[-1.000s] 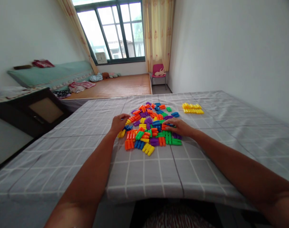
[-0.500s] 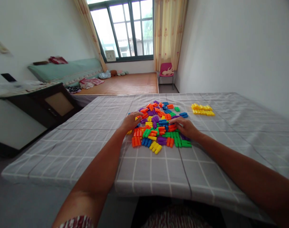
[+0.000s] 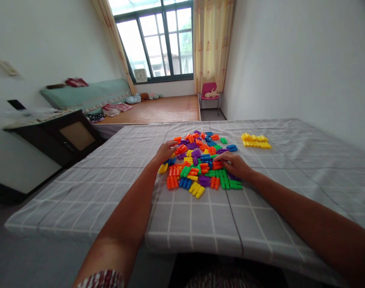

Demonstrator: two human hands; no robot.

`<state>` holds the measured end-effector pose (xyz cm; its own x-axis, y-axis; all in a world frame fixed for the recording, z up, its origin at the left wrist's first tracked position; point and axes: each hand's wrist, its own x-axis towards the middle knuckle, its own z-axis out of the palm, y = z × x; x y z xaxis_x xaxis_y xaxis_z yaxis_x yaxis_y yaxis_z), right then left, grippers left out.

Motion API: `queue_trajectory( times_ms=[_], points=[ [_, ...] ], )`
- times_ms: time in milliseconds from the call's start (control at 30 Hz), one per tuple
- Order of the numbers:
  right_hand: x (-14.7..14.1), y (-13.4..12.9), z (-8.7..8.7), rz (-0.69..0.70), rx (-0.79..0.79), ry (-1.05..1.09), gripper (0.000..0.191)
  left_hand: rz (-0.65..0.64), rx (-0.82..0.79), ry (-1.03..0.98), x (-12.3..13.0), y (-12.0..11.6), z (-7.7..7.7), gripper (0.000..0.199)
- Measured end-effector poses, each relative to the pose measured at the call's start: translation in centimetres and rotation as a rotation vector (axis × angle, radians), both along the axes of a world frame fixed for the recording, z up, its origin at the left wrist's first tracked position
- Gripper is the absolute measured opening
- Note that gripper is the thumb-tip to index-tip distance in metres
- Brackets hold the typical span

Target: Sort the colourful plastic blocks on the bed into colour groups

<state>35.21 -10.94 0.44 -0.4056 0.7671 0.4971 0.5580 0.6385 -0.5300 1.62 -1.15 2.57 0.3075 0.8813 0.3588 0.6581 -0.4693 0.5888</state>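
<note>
A heap of small plastic building blocks [image 3: 196, 153] in orange, green, blue, yellow and purple lies on the table. My left hand [image 3: 166, 151] is at the left edge of the heap, fingers stretched over it, beside an orange block [image 3: 181, 149]. A bit of yellow shows under its fingers. At the right side of the heap, my right hand [image 3: 234, 164] rests with fingers bent and apart, the tips at an orange block [image 3: 217, 165]. Joined green blocks [image 3: 224, 179] lie just below that hand.
Yellow blocks [image 3: 256, 141] stand joined in two rows at the right, apart from the heap. A grey checked cloth [image 3: 197, 224] covers the table. Beyond it are a bed [image 3: 167, 108], a pink chair [image 3: 209, 89] and a dark cabinet [image 3: 77, 134] at the left.
My left hand has drawn back slightly to the left, uncovering more of the orange block. My right hand has barely moved. The view has tilted up a little.
</note>
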Motion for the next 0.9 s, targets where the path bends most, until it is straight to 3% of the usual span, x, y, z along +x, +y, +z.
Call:
queue_trajectory(
  times_ms=[67, 167, 400, 567, 633, 700, 800, 900],
  points=[
    [-0.1, -0.1, 0.1, -0.016, -0.002, 0.002, 0.033, 0.058, -0.012, -0.062, -0.9, -0.1, 0.3, 0.036],
    [-0.4, -0.2, 0.3, -0.026, -0.003, 0.007, 0.033, 0.145, 0.06, -0.005, -1.2, -0.1, 0.2, 0.03],
    [-0.5, -0.2, 0.3, -0.024, -0.002, 0.011, 0.032, 0.122, 0.087, 0.311, 1.8, 0.3, -0.9, 0.026],
    [-0.4, -0.2, 0.6, -0.027, 0.075, -0.002, 0.027, 0.107, 0.161, 0.262, 2.0, -0.8, 0.6, 0.028],
    [-0.6, -0.2, 1.2, -0.07, 0.156, 0.03, 0.025, 0.017, 0.16, 0.141, 2.5, -2.0, 1.9, 0.034],
    [-1.0, -0.2, 2.0, -0.102, 0.17, 0.08, 0.029, -0.178, 0.084, 0.005, 3.5, -3.6, 3.3, 0.039],
    [-1.8, -0.4, 2.8, -0.066, 0.048, 0.161, 0.04, -0.453, -0.028, -0.1, 5.7, -6.1, 4.7, 0.04],
    [-2.4, -0.8, 3.1, 0.012, -0.094, 0.229, 0.038, -0.516, -0.037, -0.11, 7.4, -7.7, 4.9, 0.039]
  ],
)
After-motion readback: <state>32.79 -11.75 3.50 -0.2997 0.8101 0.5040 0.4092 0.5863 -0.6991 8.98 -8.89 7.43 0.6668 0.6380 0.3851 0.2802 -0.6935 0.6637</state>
